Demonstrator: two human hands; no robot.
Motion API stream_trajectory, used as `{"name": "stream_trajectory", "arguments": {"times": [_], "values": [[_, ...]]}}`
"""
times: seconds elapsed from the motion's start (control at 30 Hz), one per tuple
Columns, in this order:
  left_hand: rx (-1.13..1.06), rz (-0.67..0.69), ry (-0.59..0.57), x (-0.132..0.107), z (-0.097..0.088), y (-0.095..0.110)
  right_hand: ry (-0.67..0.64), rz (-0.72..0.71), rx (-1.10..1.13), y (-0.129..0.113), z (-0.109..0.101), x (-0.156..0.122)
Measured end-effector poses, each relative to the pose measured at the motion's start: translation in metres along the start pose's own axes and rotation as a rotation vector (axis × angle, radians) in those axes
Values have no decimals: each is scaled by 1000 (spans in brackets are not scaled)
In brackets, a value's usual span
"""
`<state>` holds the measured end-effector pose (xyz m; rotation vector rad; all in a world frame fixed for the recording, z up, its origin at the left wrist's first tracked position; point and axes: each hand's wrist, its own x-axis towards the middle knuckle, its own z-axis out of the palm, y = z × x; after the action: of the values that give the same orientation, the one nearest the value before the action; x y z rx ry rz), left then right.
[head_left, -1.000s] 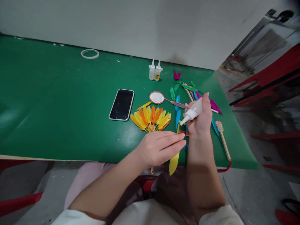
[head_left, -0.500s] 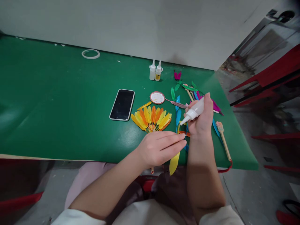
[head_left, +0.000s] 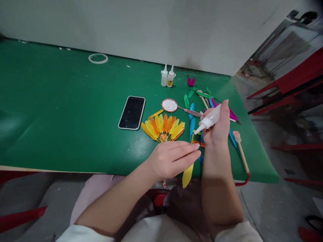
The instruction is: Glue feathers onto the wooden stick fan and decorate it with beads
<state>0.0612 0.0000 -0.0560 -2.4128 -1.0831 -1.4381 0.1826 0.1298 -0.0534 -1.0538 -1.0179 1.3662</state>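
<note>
Grey wall (head_left: 126,27) behind, green table (head_left: 75,101) along it, red chair (head_left: 300,75) off to the right. Left hand (head_left: 174,158) over the near edge, fingers nearly together in a pinch on the yellow feather, thumb hidden. Right hand (head_left: 219,129) wrapped round the white bottle, thumb up at its base end. Fan (head_left: 164,127) of yellow and orange feathers lies on the table, lower part behind left hand, handle end showing below at the table edge. Phone (head_left: 132,112) left of fan, screen up and dark. Yellow feather (head_left: 187,176) is quill up, broad end hanging below left hand. White bottle (head_left: 212,117) is tilted, nozzle down-left just beside the quill top, can't tell if touching. Stick (head_left: 242,156) with pinkish head right of right forearm, red cord (head_left: 243,183) at its lower end. Ring (head_left: 98,63) far left near wall. White disc (head_left: 169,105), red rim, just beyond fan; pink feather (head_left: 193,112) right of it. Blue feathers (head_left: 192,124) between fan and right hand. Two small bottles, clear (head_left: 164,78) and yellow-labelled (head_left: 171,79), upright side by side near wall. Green feather (head_left: 186,101) and magenta feathers (head_left: 191,81) right of them. White scrap (head_left: 128,66) near wall
</note>
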Motion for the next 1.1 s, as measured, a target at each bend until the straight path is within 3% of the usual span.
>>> {"name": "stream_trajectory", "arguments": {"times": [0.3, 0.5, 0.87, 1.1], "values": [[12, -3, 6, -1, 0, 0, 52, -50, -2, 1, 2, -2], [15, -9, 2, 0, 0, 1, -38, -37, -50, 6, -7, 6], [16, -3, -6, -1, 0, 0, -43, -76, -36, 13, -11, 10], [18, -5, 0, 0, 0, 1, -28, -47, -7, 5, -6, 4]]}}
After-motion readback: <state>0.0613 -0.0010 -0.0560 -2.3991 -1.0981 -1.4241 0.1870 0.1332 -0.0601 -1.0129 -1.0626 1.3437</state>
